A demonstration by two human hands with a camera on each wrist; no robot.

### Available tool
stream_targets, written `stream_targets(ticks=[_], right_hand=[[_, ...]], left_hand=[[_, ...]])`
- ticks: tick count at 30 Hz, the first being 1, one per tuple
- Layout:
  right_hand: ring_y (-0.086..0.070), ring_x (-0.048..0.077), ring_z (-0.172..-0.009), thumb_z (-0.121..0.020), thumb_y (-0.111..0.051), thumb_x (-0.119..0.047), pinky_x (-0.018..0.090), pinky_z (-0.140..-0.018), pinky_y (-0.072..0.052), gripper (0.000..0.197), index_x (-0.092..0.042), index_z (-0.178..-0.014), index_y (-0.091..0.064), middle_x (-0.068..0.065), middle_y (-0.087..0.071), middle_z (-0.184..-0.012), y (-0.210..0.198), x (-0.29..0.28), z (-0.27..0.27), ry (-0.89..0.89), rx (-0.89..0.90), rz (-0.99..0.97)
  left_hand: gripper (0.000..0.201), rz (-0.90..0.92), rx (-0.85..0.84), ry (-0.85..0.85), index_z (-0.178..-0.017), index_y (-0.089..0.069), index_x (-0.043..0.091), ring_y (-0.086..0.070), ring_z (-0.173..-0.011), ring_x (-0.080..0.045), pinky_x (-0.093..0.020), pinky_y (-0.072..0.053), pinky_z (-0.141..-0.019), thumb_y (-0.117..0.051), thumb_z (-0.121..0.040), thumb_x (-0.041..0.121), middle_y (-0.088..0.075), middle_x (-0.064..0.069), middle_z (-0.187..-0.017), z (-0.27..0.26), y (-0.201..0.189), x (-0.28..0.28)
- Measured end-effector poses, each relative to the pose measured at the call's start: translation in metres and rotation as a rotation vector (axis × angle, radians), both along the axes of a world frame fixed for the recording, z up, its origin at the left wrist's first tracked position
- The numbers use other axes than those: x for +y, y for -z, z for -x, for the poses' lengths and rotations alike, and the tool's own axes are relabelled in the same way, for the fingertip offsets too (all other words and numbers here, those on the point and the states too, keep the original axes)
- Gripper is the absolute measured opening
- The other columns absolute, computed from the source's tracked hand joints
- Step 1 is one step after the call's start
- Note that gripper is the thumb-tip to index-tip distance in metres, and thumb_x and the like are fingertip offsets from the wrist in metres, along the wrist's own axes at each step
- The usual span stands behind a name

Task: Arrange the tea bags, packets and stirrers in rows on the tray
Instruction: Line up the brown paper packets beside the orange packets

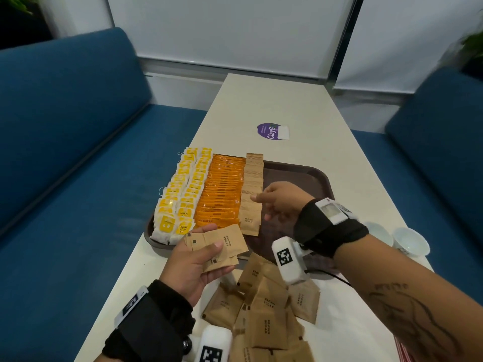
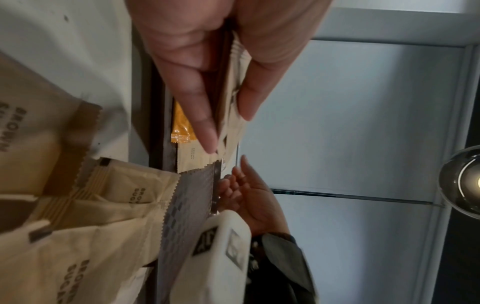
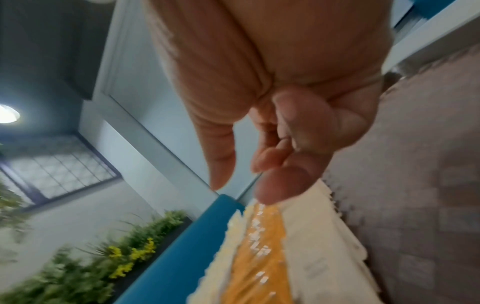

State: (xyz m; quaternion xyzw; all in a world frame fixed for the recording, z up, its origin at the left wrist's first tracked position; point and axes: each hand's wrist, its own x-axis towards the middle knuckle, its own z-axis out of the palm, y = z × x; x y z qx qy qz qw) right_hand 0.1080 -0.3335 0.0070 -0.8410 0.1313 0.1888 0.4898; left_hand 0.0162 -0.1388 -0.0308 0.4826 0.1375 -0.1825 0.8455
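Note:
A brown tray (image 1: 300, 176) holds two rows of yellow tea bags (image 1: 183, 194), a row of orange packets (image 1: 222, 192) and a row of brown sugar packets (image 1: 253, 173). My left hand (image 1: 209, 246) hovers at the tray's near edge and grips a small stack of brown sugar packets (image 1: 224, 244) between thumb and fingers; the left wrist view shows the same stack (image 2: 231, 102). My right hand (image 1: 261, 207) is over the tray, right beside the brown sugar row. Its fingers are loosely curled with nothing in them, as the right wrist view (image 3: 244, 189) also shows.
A loose pile of brown sugar packets (image 1: 264, 304) lies on the white table in front of the tray. Two white cups (image 1: 410, 239) stand at the right edge. A purple sticker (image 1: 270, 130) lies beyond the tray. Blue sofas flank the table.

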Motion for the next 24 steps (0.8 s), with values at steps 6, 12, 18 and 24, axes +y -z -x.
stream_targets(ticks=[6, 12, 18, 24], right_hand=[[-0.059, 0.012, -0.067, -0.075, -0.076, -0.033, 0.029, -0.069, -0.045, 0.032, -0.010, -0.094, -0.064, 0.001, -0.069, -0.080, -0.013, 0.006, 0.058, -0.249, 0.077, -0.074], [-0.059, 0.012, -0.058, -0.082, -0.070, -0.010, 0.023, -0.051, -0.035, 0.014, -0.010, -0.083, -0.056, 0.008, -0.069, -0.079, 0.002, 0.015, 0.084, -0.097, 0.010, -0.317], [-0.049, 0.004, -0.043, -0.087, -0.063, -0.006, 0.014, -0.036, -0.034, 0.013, -0.014, -0.081, -0.055, 0.000, -0.063, -0.064, -0.019, 0.004, 0.069, 0.095, -0.171, -0.253], [-0.056, 0.009, -0.054, -0.087, -0.062, -0.004, 0.017, -0.042, -0.041, 0.010, -0.011, -0.094, -0.060, 0.006, -0.069, -0.085, -0.015, -0.003, 0.029, 0.000, -0.039, 0.151]], left_hand=[[0.032, -0.007, -0.058, -0.001, -0.106, -0.058, 0.018, -0.071, -0.068, -0.025, -0.036, -0.059, -0.056, -0.056, -0.084, -0.005, -0.067, -0.012, -0.097, 0.007, -0.001, -0.005], [0.024, 0.016, -0.055, -0.006, -0.108, -0.058, 0.018, -0.068, -0.078, -0.026, -0.036, -0.059, -0.056, -0.052, -0.090, 0.005, -0.067, -0.014, -0.099, 0.018, -0.002, -0.006], [0.033, 0.054, -0.014, -0.033, -0.118, -0.056, 0.012, -0.064, -0.097, -0.039, -0.041, -0.058, -0.060, -0.038, -0.095, -0.003, -0.064, -0.021, -0.109, 0.020, -0.001, 0.006], [0.026, 0.013, 0.000, -0.058, -0.117, -0.058, 0.006, -0.063, -0.086, -0.027, -0.039, -0.060, -0.057, -0.048, -0.093, 0.002, -0.066, -0.016, -0.094, 0.016, 0.004, 0.014]])
